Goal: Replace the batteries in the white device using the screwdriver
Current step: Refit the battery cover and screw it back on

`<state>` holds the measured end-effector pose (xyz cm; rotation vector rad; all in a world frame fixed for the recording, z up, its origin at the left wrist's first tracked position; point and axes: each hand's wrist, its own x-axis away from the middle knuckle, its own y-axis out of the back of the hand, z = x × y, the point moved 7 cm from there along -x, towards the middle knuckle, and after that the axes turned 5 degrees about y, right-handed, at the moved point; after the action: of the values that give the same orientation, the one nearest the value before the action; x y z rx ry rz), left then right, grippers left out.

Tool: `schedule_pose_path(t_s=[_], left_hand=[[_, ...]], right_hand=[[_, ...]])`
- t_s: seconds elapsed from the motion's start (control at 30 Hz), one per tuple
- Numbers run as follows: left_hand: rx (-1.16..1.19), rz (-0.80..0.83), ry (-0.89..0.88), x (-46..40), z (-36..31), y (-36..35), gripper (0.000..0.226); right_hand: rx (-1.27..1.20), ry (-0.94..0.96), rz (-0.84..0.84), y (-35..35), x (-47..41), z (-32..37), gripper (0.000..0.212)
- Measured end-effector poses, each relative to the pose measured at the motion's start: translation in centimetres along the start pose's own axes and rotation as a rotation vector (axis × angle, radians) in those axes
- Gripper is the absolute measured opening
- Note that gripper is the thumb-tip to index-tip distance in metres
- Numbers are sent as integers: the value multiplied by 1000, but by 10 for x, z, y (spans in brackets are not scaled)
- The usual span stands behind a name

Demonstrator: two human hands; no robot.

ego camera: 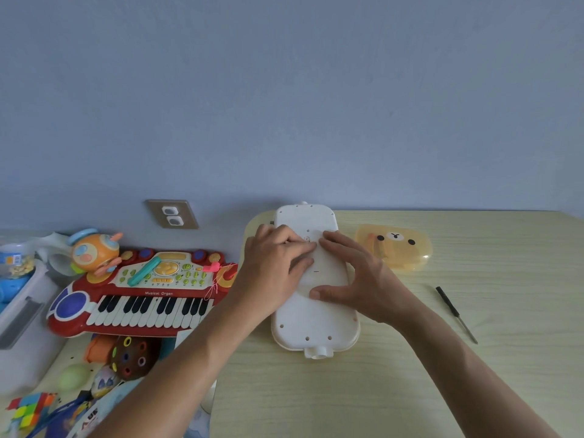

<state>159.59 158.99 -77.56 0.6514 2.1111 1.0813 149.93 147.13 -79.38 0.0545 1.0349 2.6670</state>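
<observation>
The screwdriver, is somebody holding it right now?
No, the screwdriver lies alone on the table, while both hands press on the white device.

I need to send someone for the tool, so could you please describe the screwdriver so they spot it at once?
Start at the pale wooden table and look right of the white plastic device under both hands. The small black-handled screwdriver lies alone there, nearer than the yellow bear-face box; it is the only thin dark metal-tipped stick.

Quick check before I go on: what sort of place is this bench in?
Probably a home, perhaps a child's room: a light wooden table against a blue wall, a toy keyboard and other toys piled beside it, and a covered wall socket.
</observation>
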Motion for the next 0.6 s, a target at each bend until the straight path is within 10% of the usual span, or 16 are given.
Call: schedule_pose_path(t_s=[0.23,0.43,0.6], left_hand=[[315,189,205,7,24,-8,91],[398,290,214,18,22,-22,96],[380,261,160,18,18,-22,96]], right_hand=[[10,16,-16,9,11,4,88],[20,-221,-503,109,68,-28,6],[251,-582,-417,124,115,-80,25]])
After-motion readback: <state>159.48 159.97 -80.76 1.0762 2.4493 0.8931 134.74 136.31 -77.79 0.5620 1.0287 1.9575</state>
